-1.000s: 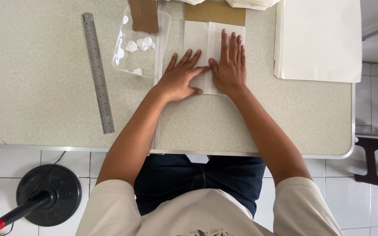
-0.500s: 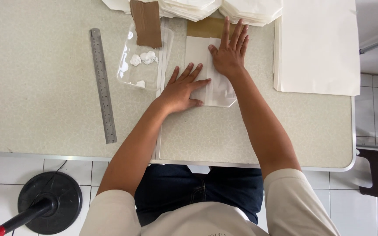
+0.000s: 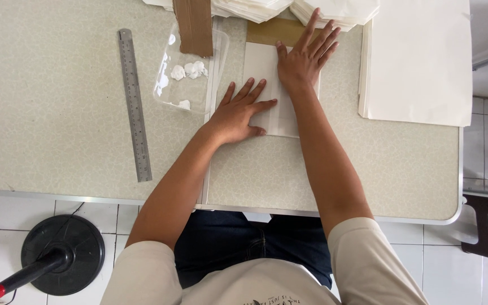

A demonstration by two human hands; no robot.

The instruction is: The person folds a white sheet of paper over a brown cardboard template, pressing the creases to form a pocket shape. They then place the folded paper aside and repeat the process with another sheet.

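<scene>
From where I watched, the left hand (image 3: pixel 238 116) lay flat and open, fingers spread, palm pressing the near left part of a white folded paper piece (image 3: pixel 266 73) and gripping nothing. The right hand (image 3: pixel 303 59) was likewise flat with its 5 fingers fanned wide, pressing the far right part of that same paper, its fingertips reaching over a brown paper strip (image 3: pixel 266 31) just beyond the paper's far edge. The paper lay on the speckled table (image 3: pixel 57 141), about midway across it. I judged it light, thin and limp, easily creased and apt to slide on the smooth top, so best handled by pinching an edge or corner while a flat palm held the rest down. Just left of the paper sat a clear plastic tray (image 3: pixel 190 73) with small white lumps, a brown cardboard piece (image 3: pixel 194 25) across its far end. Farther left lay a steel ruler (image 3: pixel 134 104). To the paper's right rested a stack of white sheets (image 3: pixel 419 62), and beyond it more white paper piles (image 3: pixel 334 8).
</scene>
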